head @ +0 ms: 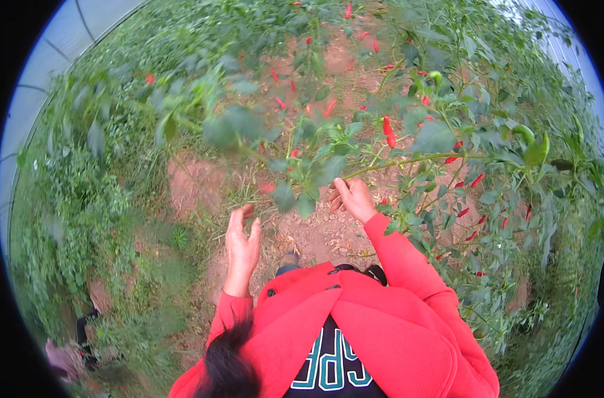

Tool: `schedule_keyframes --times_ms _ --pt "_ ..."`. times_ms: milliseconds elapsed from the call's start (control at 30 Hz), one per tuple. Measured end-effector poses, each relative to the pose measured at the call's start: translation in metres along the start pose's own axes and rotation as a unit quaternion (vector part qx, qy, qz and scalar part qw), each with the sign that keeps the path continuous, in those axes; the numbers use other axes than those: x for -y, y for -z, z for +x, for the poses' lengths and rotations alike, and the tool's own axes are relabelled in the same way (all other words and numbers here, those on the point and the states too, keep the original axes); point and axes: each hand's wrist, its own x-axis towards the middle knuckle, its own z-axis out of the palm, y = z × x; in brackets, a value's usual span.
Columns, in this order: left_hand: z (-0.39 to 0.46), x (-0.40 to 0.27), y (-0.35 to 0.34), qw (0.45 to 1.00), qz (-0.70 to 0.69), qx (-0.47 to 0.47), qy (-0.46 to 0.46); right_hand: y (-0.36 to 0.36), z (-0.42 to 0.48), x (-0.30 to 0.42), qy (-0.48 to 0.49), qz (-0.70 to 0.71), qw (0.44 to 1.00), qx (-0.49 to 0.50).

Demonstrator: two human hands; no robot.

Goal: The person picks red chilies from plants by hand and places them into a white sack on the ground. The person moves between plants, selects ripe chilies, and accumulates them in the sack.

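Note:
My left hand (242,244) is raised over the path with fingers and thumb apart, holding nothing. To its right, my right hand (355,200) has its thumb and fingertips at a green chili pepper branch (406,161) and appears to pinch it. Leaves partly cover the point of contact. The branch runs rightward to curved green peppers (523,133) and large leaves. Above my right hand hang red chili peppers (389,132). Blurred pepper leaves (235,124) stand close to the camera, above my left hand.
Chili plants (481,209) with several red peppers crowd the right side. Dense greenery (68,239) lines the left. Reddish bare soil (312,236) runs between. Plastic greenhouse sheeting (48,64) curves at the upper left. A partly visible dark object (84,333) and pinkish cloth lie at lower left.

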Motion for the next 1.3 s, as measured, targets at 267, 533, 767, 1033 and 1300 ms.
schedule_keyframes --times_ms 267,533,767,1033,1300 --pt "0.016 -0.013 -0.027 0.996 -0.051 -0.051 -0.043 0.006 -0.024 0.029 -0.164 0.36 0.915 0.079" --pt "0.016 -0.05 -0.08 0.987 -0.061 0.146 -0.002 -0.014 0.011 -0.063 -0.021 0.529 0.843 0.093" --pt "0.005 -0.057 -0.057 0.96 -0.158 0.23 -0.021 0.038 -0.011 -0.075 -0.09 0.249 0.962 0.061" --pt "0.014 -0.032 -0.076 0.964 -0.149 0.167 -0.142 0.053 -0.014 -0.071 -0.114 0.287 0.94 0.148" --pt "-0.007 -0.036 -0.081 0.947 0.154 0.08 -0.27 0.036 -0.015 -0.067 -0.13 0.246 0.932 0.23"
